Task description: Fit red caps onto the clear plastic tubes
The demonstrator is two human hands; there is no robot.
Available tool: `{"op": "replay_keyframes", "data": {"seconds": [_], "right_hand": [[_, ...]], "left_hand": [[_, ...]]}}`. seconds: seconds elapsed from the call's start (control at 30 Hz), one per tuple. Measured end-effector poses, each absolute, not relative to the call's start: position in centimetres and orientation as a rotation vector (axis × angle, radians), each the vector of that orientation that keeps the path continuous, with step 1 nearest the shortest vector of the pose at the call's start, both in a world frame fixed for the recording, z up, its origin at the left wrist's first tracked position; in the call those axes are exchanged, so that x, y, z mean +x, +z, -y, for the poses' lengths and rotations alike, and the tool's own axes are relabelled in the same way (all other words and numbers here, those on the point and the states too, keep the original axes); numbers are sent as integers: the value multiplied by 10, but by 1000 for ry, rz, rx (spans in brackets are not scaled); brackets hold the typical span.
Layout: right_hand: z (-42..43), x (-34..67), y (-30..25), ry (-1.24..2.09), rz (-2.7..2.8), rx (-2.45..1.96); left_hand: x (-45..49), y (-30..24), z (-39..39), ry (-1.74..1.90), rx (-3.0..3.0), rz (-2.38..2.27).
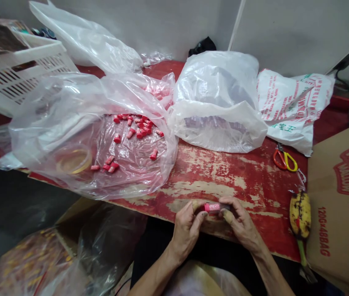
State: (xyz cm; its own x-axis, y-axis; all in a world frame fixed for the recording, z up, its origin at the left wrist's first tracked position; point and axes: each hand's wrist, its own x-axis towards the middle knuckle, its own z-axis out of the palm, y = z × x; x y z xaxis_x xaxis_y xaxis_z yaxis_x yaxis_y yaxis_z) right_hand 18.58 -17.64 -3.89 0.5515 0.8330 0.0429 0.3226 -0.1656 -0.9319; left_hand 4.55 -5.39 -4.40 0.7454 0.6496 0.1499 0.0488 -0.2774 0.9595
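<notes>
Just above the table's front edge, my left hand pinches the left end of a small pink-red cylinder with pale print. My right hand is closed on a dark piece at its right end; whether the two are joined or only touching is hard to tell. The fingers hide both ends. Similar short red printed pieces lie scattered in and on a clear plastic bag to the left. Nearer the wall, a filled translucent white bag has its mouth towards me; purplish contents show through.
On the worn red table, yellow-and-red scissors and a spotted banana lie right, beside a cardboard box. A printed white sack stands behind. A white basket is far left; a bag of yellowish pieces sits below.
</notes>
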Motion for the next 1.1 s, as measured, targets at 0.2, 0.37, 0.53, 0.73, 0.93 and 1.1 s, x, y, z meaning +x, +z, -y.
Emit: {"op": "replay_keyframes", "data": {"seconds": [0.2,0.37,0.53,0.73,0.93,1.1], "right_hand": [[177,188,-44,549,1034,-1650],[179,189,-46,576,1053,-1598],[184,189,-50,545,1110,-1555],[184,189,-52,569,1064,-1537],[181,188,-46,592,1038,-1512],[175,190,-40,615,1113,-1693]], "left_hand": [[46,-44,54,668,1778,-570],[47,-39,54,668,1745,-574],[47,-39,52,664,1752,-563],[49,-42,46,674,1764,-486],[49,-43,48,583,1543,-582],[49,-43,49,585,1594,-541]]}}
